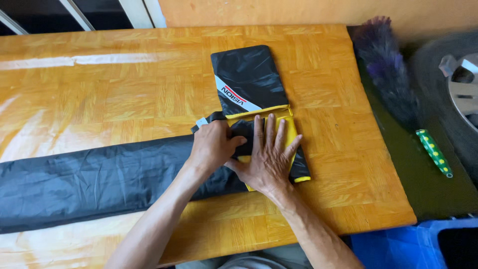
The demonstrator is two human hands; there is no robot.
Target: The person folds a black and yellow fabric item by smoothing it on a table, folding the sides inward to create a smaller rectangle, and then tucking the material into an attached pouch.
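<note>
A long strip of black fabric (89, 182) lies folded across the wooden table (149, 94), running from the left edge to the middle. Its right end meets a black pouch (249, 77) with a white and red stripe and a yellow lining (291, 130). My left hand (213, 146) grips the bunched end of the black fabric. Beside it, touching it, my right hand (267, 158) lies flat with fingers spread, pressing the fabric down onto the yellow part of the pouch.
A purple feather duster (386, 60) with a green spotted handle (434, 152) lies off the table's right edge, next to a dark tyre with a silver wheel (460, 84). A blue bag (398, 246) sits at the lower right.
</note>
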